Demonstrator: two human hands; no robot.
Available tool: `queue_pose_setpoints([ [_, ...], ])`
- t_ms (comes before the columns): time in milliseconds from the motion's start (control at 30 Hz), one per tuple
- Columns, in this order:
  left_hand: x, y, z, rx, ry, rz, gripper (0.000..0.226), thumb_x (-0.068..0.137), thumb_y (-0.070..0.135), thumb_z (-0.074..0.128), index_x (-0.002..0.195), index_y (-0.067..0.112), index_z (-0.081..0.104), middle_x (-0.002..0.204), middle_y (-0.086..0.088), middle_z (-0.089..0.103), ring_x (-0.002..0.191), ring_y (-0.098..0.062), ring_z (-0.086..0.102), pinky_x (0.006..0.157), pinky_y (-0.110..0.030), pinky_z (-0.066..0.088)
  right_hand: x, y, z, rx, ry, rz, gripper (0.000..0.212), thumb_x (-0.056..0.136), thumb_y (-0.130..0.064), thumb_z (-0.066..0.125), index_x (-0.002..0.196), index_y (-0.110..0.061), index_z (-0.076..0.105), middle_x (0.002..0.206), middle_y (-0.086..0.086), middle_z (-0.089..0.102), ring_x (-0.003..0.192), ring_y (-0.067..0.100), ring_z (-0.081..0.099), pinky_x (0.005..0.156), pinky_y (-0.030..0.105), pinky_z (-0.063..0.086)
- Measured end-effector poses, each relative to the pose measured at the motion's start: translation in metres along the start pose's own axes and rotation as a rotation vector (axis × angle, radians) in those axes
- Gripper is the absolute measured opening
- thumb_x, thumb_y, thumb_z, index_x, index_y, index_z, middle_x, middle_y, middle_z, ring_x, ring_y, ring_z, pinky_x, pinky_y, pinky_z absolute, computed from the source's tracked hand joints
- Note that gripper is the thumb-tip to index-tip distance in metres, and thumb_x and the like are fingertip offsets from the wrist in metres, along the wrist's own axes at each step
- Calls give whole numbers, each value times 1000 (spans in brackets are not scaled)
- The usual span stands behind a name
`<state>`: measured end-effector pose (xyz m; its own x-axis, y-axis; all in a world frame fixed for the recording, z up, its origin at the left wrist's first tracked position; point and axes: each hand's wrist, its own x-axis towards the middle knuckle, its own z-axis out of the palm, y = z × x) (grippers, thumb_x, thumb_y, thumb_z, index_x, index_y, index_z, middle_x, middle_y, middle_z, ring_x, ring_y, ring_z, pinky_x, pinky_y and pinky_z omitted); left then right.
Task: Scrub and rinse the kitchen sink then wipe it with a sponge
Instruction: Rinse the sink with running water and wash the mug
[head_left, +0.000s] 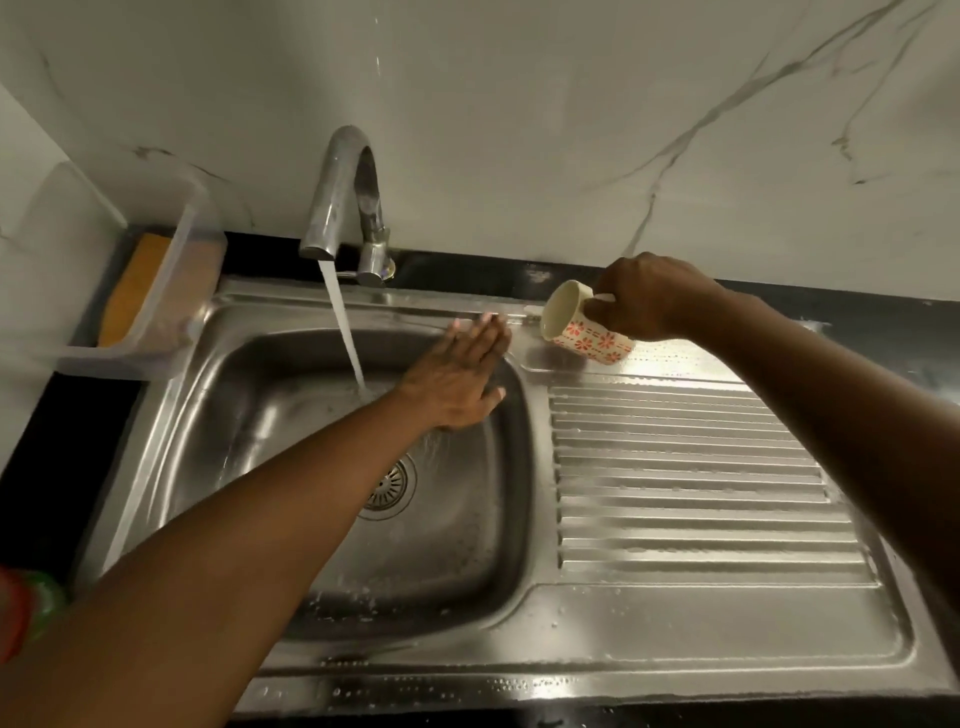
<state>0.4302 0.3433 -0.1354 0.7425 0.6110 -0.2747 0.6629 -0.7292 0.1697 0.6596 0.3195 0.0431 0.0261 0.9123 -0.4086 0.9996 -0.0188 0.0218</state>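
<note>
Rinsing looks to be the step in hand: water (346, 332) runs from the tap (343, 197) into the sink (208, 415), striking the basin floor just below the tap. Our left grip (457, 384) lies flat over the basin's back corner right of the tap, fingers straight and together, holding nothing. Whether it touches the steel we cannot tell. Our right grip (649, 301), farther right of the tap, is curled round the handle of a mug (587, 338), which is tilted with its mouth toward the tap, over the back edge of the drainboard (701, 467). The sponge (132, 291) stands on edge in a clear box (200, 270) left of the tap. We judge the steel stiff, fixed and slippery when wet, so a flat palm suits it. The mug is fragile and best kept by its handle. The sponge should be light and soft, taken across its long sides.
</note>
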Motion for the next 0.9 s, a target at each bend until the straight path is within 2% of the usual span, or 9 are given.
queue_pose_setpoints([
  [167, 3, 32, 8, -75, -25, 124, 81, 106, 63, 14, 162, 16, -20, 169, -6, -29, 156, -20, -28, 129, -46, -13, -7, 16, 5, 28, 3, -4, 38, 105, -41, 53, 128, -16, 69, 110, 8, 78, 80, 22, 73, 68, 31, 60],
  [267, 7, 37, 6, -66, -33, 208, 75, 107, 60, 13, 164, 19, -14, 171, -3, -21, 157, -16, -23, 130, -44, -9, -4, 12, 8, 12, 47, -32, 38, 105, -44, 52, 123, -16, 70, 105, 6, 78, 78, 21, 71, 60, 27, 53],
  [500, 22, 19, -9, -14, 53, -45, 75, 108, 55, 14, 164, 13, -13, 171, -9, -22, 158, -25, -22, 130, -49, -6, -4, 17, 16, 53, 70, -13, 39, 106, -40, 53, 128, -12, 68, 113, 10, 76, 80, 22, 68, 66, 29, 53],
  [600, 26, 23, -11, -19, 32, -33, 76, 108, 55, 15, 164, 13, -15, 170, -9, -25, 157, -26, -24, 130, -51, -7, -12, 36, 19, 93, 29, 60, 40, 107, -37, 53, 131, -8, 65, 112, 13, 76, 79, 25, 72, 71, 34, 61],
  [700, 26, 37, -9, -23, -10, 101, 74, 108, 57, 12, 164, 17, -15, 170, -5, -24, 157, -23, -24, 130, -49, -9, -23, 55, 25, 67, 21, 152, 41, 105, -40, 54, 126, -8, 69, 106, 12, 77, 79, 24, 74, 73, 37, 64],
  [767, 24, 51, -7, -40, -47, 171, 73, 108, 58, 10, 165, 19, -13, 171, -3, -23, 157, -20, -25, 129, -48, -10, -33, 59, 29, 15, 28, 158, 40, 105, -42, 54, 122, -9, 70, 103, 10, 76, 79, 23, 72, 69, 35, 61],
  [900, 16, 75, 1, -70, -84, 195, 73, 108, 58, 10, 165, 18, -14, 171, -3, -23, 157, -18, -24, 130, -47, -9, -55, 49, 36, -79, 67, 68, 38, 105, -44, 53, 120, -14, 70, 93, 2, 72, 73, 19, 67, 56, 26, 48],
])
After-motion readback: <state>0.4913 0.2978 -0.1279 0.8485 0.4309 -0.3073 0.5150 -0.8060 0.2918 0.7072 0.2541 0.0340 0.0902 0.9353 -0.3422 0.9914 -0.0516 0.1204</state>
